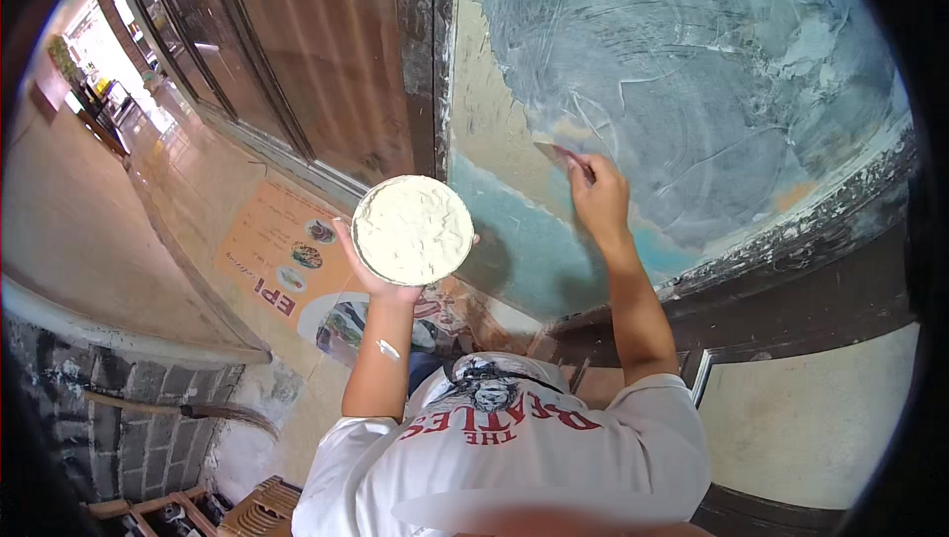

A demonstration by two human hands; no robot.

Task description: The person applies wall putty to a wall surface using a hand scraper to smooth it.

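My left hand (384, 284) holds up a round bowl (362, 258) from below, its fingers curled around the side. Cream-white putty (413, 229) with a ridged surface fills the bowl to the rim. A putty knife (550, 150) with a reddish handle is gripped in my right hand (603, 199). Its blade is at the wall (633, 82), though whether it touches cannot be told. Grey-blue smears with curved stroke marks cover much of that wall. Beige and turquoise patches show around the blade. A white smudge lies on my left forearm.
A dark wooden frame with a brown panel (331, 53) borders the wall on the left. An orange printed banner (262, 246) lies on the tiled floor. Dark wood trim (791, 290) runs along the right. Grey block masonry (129, 418) and a wooden crate (262, 507) stand lower left.
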